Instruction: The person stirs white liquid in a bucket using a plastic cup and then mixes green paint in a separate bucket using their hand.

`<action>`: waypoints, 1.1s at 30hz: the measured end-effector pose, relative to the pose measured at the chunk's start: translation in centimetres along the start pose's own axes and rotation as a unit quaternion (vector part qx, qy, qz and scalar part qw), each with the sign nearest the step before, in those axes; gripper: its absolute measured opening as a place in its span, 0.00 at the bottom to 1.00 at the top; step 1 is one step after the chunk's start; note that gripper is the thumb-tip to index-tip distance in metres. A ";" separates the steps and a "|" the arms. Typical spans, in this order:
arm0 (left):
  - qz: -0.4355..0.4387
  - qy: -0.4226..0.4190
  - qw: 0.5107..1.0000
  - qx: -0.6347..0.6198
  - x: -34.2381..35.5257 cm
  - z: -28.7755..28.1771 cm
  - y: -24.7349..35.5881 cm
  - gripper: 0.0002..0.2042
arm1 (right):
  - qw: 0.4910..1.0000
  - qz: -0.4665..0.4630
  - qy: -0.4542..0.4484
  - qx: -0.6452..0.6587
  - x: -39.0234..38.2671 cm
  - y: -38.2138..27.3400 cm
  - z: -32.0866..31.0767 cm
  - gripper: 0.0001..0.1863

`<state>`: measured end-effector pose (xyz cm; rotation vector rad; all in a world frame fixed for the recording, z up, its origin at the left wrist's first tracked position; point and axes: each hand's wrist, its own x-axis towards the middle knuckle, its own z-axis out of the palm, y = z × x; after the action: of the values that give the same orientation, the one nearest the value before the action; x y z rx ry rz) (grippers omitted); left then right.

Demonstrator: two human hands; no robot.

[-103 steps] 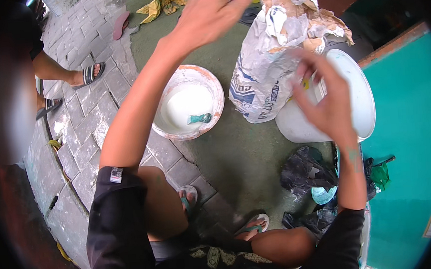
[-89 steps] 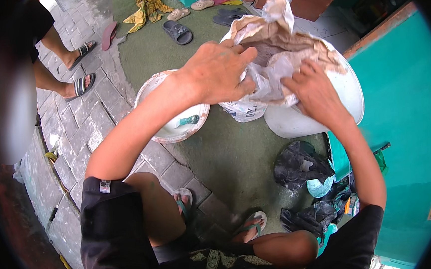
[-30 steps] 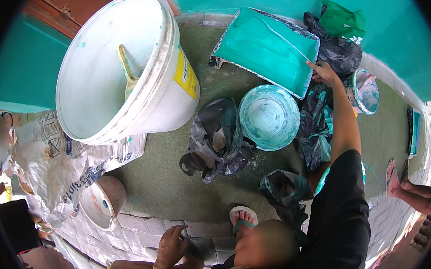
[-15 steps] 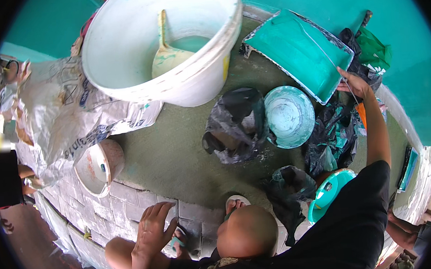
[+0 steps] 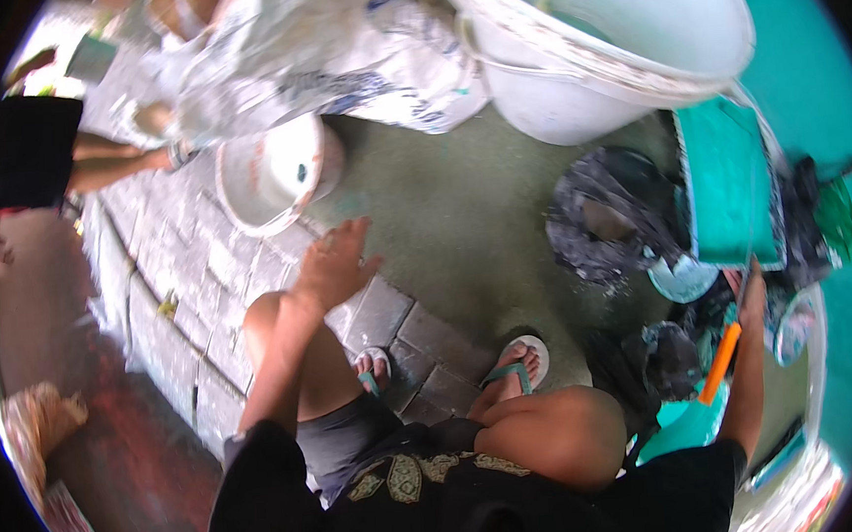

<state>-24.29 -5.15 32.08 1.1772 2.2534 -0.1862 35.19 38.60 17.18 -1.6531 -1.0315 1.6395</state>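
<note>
My right hand [image 5: 752, 293] closes on the near edge of a paint tray [image 5: 726, 181] coated with teal paint. Beside this hand is an orange handle [image 5: 718, 364] with a thin metal rod that runs up across the tray; its far end is unclear. Part of a pale blue, paint-smeared bowl [image 5: 684, 281] is covered by the tray. My left hand [image 5: 335, 264], empty with fingers stretched, hovers over the paving just below a small white bucket [image 5: 279, 172]. A crumpled black plastic bag [image 5: 612, 215] sits left of the tray.
A big white bucket [image 5: 572, 88] stands at the back, with a white sack [image 5: 412, 69] to its left. Near my right arm are a teal tub [image 5: 689, 427] and another black bag [image 5: 672, 359]. Another person's arm [image 5: 123, 169] reaches in from the left. A teal wall [image 5: 817, 71] borders the right.
The view has swung left. The tray has come closer in my right hand and now overlaps the bowl. My left hand has moved forward toward the small bucket.
</note>
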 end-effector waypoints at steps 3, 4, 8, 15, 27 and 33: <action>0.220 0.135 0.961 -0.104 2.6 4.2 9.0 0.31 | 0.999 0.031 -0.013 0.007 -0.8 -1.4 1.4 0.33; 0.264 0.091 0.946 -0.163 3.1 3.9 12.9 0.30 | 1.000 0.026 0.004 -0.011 -1.4 -2.4 0.8 0.34; 0.393 -0.068 0.881 -0.255 1.6 6.9 20.8 0.26 | 0.805 -0.225 0.164 -0.524 -10.1 -8.7 1.5 0.41; 0.450 0.070 0.848 -0.271 0.4 12.6 21.6 0.27 | 0.703 -0.285 -0.196 -0.621 -31.7 -11.8 16.6 0.45; 0.417 0.168 0.829 -0.332 8.4 0.7 21.3 0.29 | 0.861 -0.158 -0.269 -0.401 -32.2 -9.4 16.7 0.11; 0.333 -0.005 0.879 -0.342 4.0 6.1 12.3 0.30 | 0.870 0.026 -0.488 -0.074 -30.3 -12.3 22.3 0.09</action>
<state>-13.74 2.72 26.57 1.4179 1.5386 0.8044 13.39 17.05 42.20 -0.8495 -1.5958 2.5588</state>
